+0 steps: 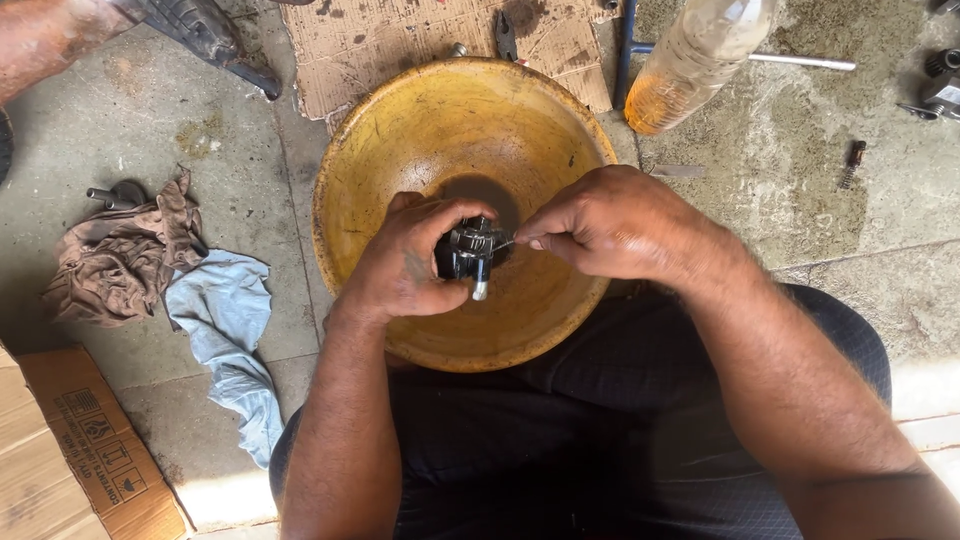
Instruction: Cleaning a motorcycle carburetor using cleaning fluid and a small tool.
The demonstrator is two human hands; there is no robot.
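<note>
Two hands work over a yellow bowl (400,120): the left hand (405,265) grips a small dark geared part (468,252), the right hand (600,222) pinches a thin wire (503,243) against it

A sheet of torn brown cardboard (400,40) lies flat on the stained concrete floor (150,110) at the top of the view, with a small dark tool (506,35) resting on it; to the right, a clear plastic bottle (690,60) holds amber liquid (only its lower part is filled), and a thin metal rod (800,61) lies just behind it. A small rusty bolt (853,162) sits apart on the floor at the right; at the left, a crumpled brown rag (120,255) touches a pale blue cloth (230,340); a cardboard box (80,460) fills the lower left corner.
</note>
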